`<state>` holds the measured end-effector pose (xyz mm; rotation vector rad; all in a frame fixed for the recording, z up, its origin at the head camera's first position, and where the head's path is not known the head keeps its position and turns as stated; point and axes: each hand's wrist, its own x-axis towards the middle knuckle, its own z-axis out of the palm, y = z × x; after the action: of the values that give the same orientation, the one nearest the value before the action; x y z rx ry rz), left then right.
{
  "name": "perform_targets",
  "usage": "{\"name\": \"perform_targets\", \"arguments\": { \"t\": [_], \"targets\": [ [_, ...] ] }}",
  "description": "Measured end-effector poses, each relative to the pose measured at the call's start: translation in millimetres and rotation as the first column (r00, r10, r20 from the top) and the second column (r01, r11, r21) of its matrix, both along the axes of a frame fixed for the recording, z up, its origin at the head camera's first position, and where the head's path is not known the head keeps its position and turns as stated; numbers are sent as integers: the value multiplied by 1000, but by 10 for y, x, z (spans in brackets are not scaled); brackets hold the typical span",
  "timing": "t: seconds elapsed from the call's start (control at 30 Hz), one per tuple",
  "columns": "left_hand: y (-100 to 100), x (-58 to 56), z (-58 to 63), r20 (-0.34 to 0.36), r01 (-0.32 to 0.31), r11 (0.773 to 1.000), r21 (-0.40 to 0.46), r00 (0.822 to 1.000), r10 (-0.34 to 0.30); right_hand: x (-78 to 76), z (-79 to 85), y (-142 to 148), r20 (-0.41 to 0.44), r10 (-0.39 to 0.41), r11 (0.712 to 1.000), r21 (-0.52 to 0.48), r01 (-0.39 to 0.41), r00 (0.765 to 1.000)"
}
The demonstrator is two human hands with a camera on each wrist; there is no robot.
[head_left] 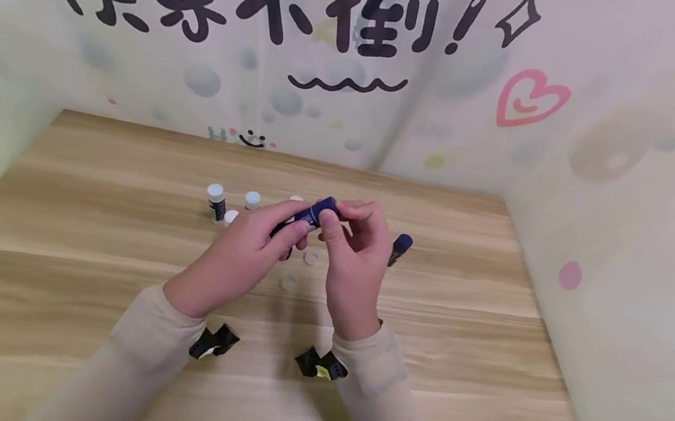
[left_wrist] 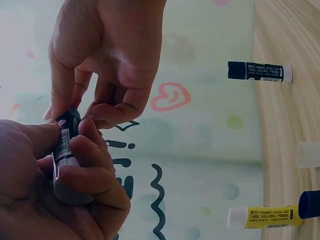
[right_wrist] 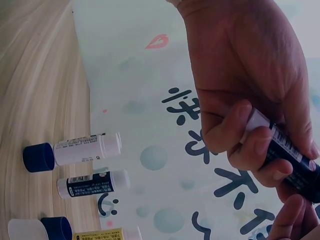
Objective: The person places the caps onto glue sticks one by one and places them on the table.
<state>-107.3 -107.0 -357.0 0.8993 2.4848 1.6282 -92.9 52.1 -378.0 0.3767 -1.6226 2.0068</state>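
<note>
My left hand (head_left: 241,247) holds a glue stick (head_left: 314,214) with a navy cap, tilted up to the right above the table. Its fingers curl round the white base and dark barcoded label, seen closely in the left wrist view. At the capped end, my right hand (head_left: 356,263) pinches the stick between thumb and fingers. Just beyond the right hand, another navy-capped glue stick (head_left: 400,248) stands upright. Left of the left hand is a dark-labelled glue stick (head_left: 217,202) with a white top. The hands partly cover the things behind them.
A yellow-labelled glue stick (left_wrist: 272,217) stands near a navy cap (left_wrist: 311,205). The right wrist view shows a white-labelled glue stick (right_wrist: 82,150). Small translucent round pieces (head_left: 288,281) lie on the wooden table (head_left: 72,303). Printed walls (head_left: 620,228) enclose its back and sides.
</note>
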Motion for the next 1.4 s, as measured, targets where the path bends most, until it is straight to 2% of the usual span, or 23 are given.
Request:
{"name": "perform_targets", "arguments": {
  "t": [0.2,0.37,0.63,0.9,1.4],
  "targets": [
    [21,54,25,-30,-15,1000,0,999,15,79,80,-2,6,-27,999,36,27,1000],
    [52,85,44,-51,10,1000,25,999,-9,116,168,71,-6,-5,996,93,6,1000],
    [25,106,45,8,43,995,90,999,-44,181,178,108,-24,69,996,65,-67,997],
    [9,144,113,-13,22,997,68,1000,-21,180,182,49,-56,26,999,27,-24,998],
    [-4,156,99,-39,-19,998,57,999,21,187,150,-35,-97,-69,997,8,71,993]
  ]
}}
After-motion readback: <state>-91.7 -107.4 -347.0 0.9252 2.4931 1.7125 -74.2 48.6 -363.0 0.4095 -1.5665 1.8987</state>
